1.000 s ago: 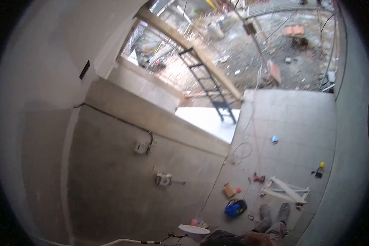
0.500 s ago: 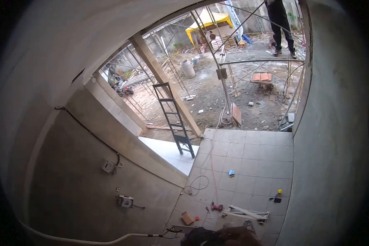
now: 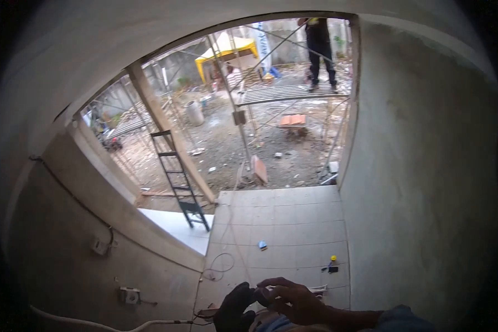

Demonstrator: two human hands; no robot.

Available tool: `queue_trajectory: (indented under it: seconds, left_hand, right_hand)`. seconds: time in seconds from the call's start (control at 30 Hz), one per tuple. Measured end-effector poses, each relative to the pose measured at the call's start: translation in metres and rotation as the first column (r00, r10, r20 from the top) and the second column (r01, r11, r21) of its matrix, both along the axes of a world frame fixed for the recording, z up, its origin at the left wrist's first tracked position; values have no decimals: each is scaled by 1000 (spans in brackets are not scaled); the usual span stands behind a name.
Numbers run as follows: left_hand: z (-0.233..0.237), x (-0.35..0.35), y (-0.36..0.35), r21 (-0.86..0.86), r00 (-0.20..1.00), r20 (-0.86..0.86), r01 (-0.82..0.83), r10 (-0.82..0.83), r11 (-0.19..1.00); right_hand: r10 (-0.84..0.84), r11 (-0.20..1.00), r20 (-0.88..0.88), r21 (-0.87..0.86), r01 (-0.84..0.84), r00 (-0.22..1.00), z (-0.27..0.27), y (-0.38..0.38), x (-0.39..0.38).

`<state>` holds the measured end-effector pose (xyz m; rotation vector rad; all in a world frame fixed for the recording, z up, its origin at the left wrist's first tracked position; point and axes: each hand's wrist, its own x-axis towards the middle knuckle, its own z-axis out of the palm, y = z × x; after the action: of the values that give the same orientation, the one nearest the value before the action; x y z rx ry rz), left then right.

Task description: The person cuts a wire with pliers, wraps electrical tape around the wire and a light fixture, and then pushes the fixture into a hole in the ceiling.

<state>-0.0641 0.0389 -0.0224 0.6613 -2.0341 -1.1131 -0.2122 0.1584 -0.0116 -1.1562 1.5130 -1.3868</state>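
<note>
Below, at six o'clock, our left hand (image 3: 235, 312) and right hand (image 3: 294, 301) touch at the fingertips; whether they pinch anything, we cannot tell. The tiled floor (image 3: 282, 221) lies toward twelve o'clock.

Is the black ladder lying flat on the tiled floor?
No, the ladder stands upright at the opening, its feet by the tiled floor's edge.
</note>
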Motion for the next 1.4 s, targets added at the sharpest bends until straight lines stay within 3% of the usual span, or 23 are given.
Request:
queue_trajectory:
  seconds: [0.1,0.27,0.37,0.43,0.5,0.63,0.8,1.03,1.13,1.17,1.2,1.23,1.3,1.33,1.4]
  left_hand:
    - [-4,-3,7,31,1000,-18,11,-10,999]
    - [-12,-10,14,66,999,-28,-27,29,997]
    - [-15,-9,24,72,997,-50,-52,55,996]
    - [-19,-12,26,67,995,-70,-68,73,995]
    - [-19,-14,25,-117,992,-73,-111,103,987]
    - [-19,-15,30,-44,985,-96,-150,145,988]
    - [-20,-5,27,-108,983,50,-170,176,979]
    - [-28,2,16,-125,996,70,-41,50,991]
    - [-86,8,9,13,996,72,-50,49,999]
    - [-86,4,10,-212,984,160,-38,73,977]
    - [-54,-17,6,-405,957,268,7,112,914]
    - [-35,-13,23,-208,967,241,-26,77,978]
    - [-46,-25,12,-297,978,204,21,42,955]
    - [-48,-23,11,-338,981,195,60,8,939]
    - [-39,-24,12,-204,982,187,29,10,979]
  right_hand:
    - [33,975,-151,-213,-65,988,-9,2,-4]
    - [-17,978,-245,-206,-35,969,-14,7,-2]
    - [-60,985,-388,-174,-9,920,-13,8,-5]
    - [-107,969,-562,-245,-41,820,-17,4,-8]
    - [-96,975,-566,-218,-37,819,-10,2,-12]
    - [-55,981,-548,-185,-57,835,-18,-4,-17]
    - [-5,994,-523,-98,-54,852,-20,-4,-17]
    - [23,986,-615,-117,-121,788,-34,1,-17]
    - [57,994,-574,-44,-100,817,-30,2,-17]
    - [-8,995,-584,-84,-51,812,-40,3,-14]
    - [-80,985,-666,-168,-44,742,-20,0,-21]
    - [-24,993,-612,-106,-52,790,-19,9,-22]
    - [-84,982,-554,-189,-26,829,-16,2,-28]
    - [-52,994,-477,-110,-1,877,-10,2,-24]
    - [-118,988,-356,-134,74,927,-16,-1,-21]
